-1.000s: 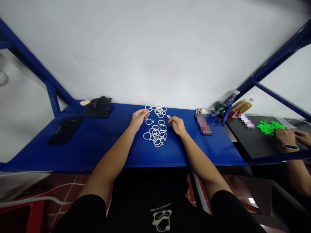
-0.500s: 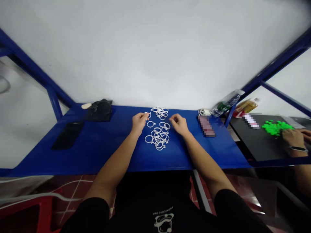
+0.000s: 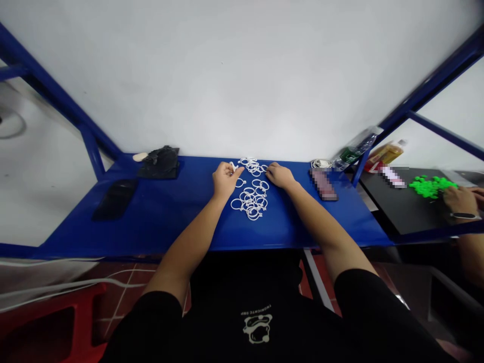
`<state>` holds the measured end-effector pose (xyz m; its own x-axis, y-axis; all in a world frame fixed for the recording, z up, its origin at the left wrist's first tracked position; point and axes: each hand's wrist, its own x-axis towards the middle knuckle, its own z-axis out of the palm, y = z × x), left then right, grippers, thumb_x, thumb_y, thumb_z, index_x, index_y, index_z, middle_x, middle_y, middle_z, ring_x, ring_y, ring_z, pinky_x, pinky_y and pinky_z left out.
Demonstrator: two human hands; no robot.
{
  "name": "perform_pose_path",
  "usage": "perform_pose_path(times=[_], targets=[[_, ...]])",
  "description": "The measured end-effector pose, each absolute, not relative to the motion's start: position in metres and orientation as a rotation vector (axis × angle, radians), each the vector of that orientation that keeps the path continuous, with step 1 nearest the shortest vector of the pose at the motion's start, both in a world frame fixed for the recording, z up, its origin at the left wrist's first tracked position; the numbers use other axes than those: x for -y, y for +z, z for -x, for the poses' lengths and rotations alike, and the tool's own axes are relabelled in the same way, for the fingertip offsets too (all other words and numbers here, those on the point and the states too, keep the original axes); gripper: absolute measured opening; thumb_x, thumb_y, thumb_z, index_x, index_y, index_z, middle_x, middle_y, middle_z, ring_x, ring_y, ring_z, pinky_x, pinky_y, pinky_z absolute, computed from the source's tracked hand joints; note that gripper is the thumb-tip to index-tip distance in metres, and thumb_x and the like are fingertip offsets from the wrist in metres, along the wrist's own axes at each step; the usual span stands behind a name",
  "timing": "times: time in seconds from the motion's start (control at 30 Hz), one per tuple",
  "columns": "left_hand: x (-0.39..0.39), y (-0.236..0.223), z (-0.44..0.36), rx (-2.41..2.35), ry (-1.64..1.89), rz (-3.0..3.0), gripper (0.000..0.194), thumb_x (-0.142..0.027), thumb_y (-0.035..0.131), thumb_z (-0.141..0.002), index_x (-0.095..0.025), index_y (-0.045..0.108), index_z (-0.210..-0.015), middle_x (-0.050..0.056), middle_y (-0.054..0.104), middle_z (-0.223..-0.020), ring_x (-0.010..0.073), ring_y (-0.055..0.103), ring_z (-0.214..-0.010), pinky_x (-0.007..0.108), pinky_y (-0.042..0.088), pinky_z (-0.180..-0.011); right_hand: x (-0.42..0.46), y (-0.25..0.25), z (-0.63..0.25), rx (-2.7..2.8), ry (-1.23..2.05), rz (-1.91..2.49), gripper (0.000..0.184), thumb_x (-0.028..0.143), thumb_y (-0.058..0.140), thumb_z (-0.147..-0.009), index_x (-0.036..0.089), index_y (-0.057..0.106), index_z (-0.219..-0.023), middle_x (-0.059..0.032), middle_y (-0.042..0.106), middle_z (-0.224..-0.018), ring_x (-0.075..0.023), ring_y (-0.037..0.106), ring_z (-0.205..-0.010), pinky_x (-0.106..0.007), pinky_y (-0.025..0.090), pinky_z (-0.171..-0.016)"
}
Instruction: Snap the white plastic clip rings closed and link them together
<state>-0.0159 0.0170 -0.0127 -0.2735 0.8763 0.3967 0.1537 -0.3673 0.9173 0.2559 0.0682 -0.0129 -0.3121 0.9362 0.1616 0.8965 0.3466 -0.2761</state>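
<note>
My left hand (image 3: 226,180) is closed in a pinch on a white plastic ring, of which only a small part shows above the fingers. To its right my right hand (image 3: 280,175) pinches a white ring (image 3: 264,168) at the edge of the far pile. That far pile of white rings (image 3: 252,165) lies near the wall. Closer to me is a larger heap of white rings (image 3: 252,201), several overlapping, each with a small nub on its rim. One loose ring (image 3: 241,183) rests just beside my left fingers, partly hidden by them.
On the blue table (image 3: 196,222) lie a dark phone (image 3: 114,199), a black plastic bag (image 3: 161,161), a coiled white cable (image 3: 321,164) and a blurred-out phone (image 3: 323,184). A bottle (image 3: 355,148) leans at the right frame. Beyond it, another person's hands (image 3: 461,199) handle green pieces (image 3: 429,186).
My right hand set down the white ring it held, then moved to the far pile and pinched a ring there. My left hand turned the ring in its fingers. The camera view shifted slightly.
</note>
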Motion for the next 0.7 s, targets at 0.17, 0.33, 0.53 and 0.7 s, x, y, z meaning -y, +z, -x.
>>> perform_pose_path(times=[0.17, 0.33, 0.53, 0.7], targets=[[-0.013, -0.009, 0.010, -1.231, 1.673, -1.336, 0.045, -0.042, 0.086, -0.088, -0.025, 0.045, -0.084, -0.001, 0.067, -0.069, 0.0229, 0.082, -0.080, 0.024, 0.048, -0.060, -0.034, -0.026, -0.263, 2.024, 0.264, 1.476, 0.022, 0.040, 0.059, -0.103, 0.022, 0.072, -0.099, -0.0135, 0.073, -0.128, -0.0265, 0.069, -0.111, -0.038, 0.057, -0.095], [-0.007, -0.008, 0.009, -1.250, 1.720, -1.403, 0.046, -0.039, 0.087, -0.088, -0.025, 0.044, -0.080, -0.004, 0.061, -0.064, 0.0230, 0.082, -0.078, 0.025, 0.051, -0.060, -0.025, -0.033, -0.266, 1.519, 0.489, 1.427, 0.043, 0.063, 0.054, -0.102, 0.022, 0.066, -0.094, -0.0065, 0.073, -0.091, -0.0207, 0.063, -0.077, -0.033, 0.054, -0.072], [-0.014, -0.016, 0.013, -1.194, 1.752, -1.512, 0.037, -0.049, 0.077, -0.097, -0.020, 0.068, -0.119, 0.005, 0.082, -0.085, 0.0178, 0.078, -0.069, 0.027, 0.057, -0.061, -0.030, -0.033, -0.267, 1.240, 0.823, 1.305, 0.056, 0.079, 0.072, -0.086, 0.024, 0.058, -0.083, 0.0015, 0.064, -0.066, -0.0107, 0.041, -0.048, -0.025, 0.033, -0.047], [-0.020, -0.026, 0.012, -1.110, 1.763, -1.523, 0.034, -0.050, 0.075, -0.098, -0.018, 0.074, -0.111, 0.010, 0.084, -0.095, 0.0211, 0.082, -0.083, 0.029, 0.062, -0.068, -0.032, -0.034, -0.269, 1.236, 0.889, 1.223, 0.065, 0.080, 0.087, -0.070, 0.025, 0.053, -0.081, 0.0019, 0.067, -0.063, -0.0090, 0.042, -0.045, -0.024, 0.032, -0.044]])
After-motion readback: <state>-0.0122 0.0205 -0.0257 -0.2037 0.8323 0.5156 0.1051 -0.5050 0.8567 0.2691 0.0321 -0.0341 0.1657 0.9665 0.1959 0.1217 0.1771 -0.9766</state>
